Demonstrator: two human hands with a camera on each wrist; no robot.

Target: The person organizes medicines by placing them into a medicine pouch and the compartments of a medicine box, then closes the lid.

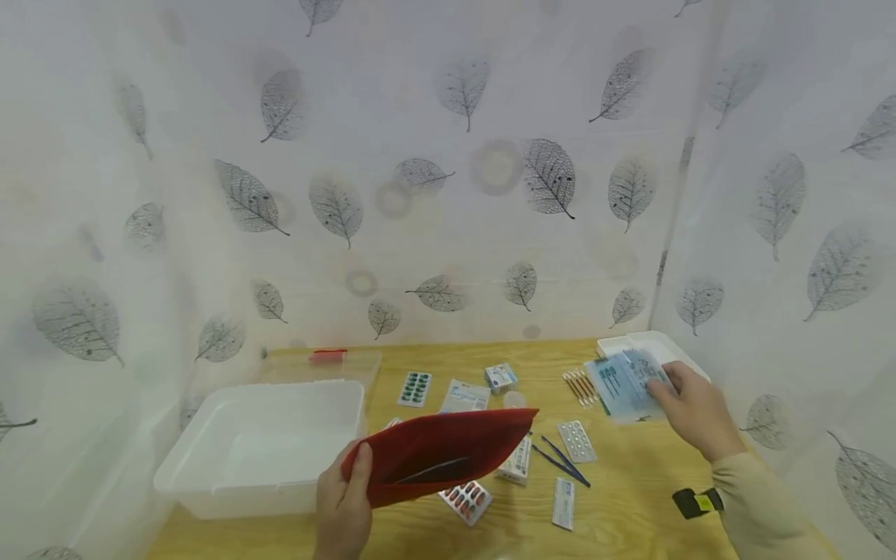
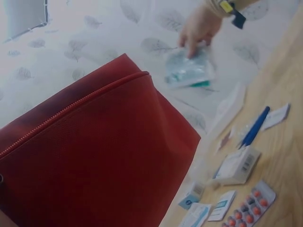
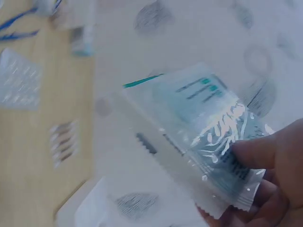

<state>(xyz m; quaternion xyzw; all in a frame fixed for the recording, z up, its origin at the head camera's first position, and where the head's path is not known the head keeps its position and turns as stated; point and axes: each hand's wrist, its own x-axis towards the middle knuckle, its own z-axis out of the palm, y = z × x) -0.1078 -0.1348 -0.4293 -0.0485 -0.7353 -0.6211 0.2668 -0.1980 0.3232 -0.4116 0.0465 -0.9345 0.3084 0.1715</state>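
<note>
My left hand (image 1: 345, 502) grips one end of a red zippered pouch (image 1: 483, 435), thumb on the near side. The pouch's mouth gapes and shows a dark inside; its zipper runs along the top edge in the left wrist view. Off to the right, above the table, my right hand (image 1: 700, 412) pinches a clear plastic packet (image 3: 189, 118) with green print between thumb and fingers. Behind that packet stands a white tray (image 1: 689, 359), partly hidden. Brown-tipped cotton swabs (image 1: 579, 389) lie just left of the packet.
A white plastic bin (image 1: 259, 443) stands at left, a clear lid (image 1: 364, 365) behind it. On the wooden table lie green capsules (image 1: 415, 389), red capsules (image 1: 467, 502), blue tweezers (image 1: 560, 460), a white tablet blister (image 1: 577, 442), a small box (image 1: 500, 377) and a white box (image 1: 516, 465).
</note>
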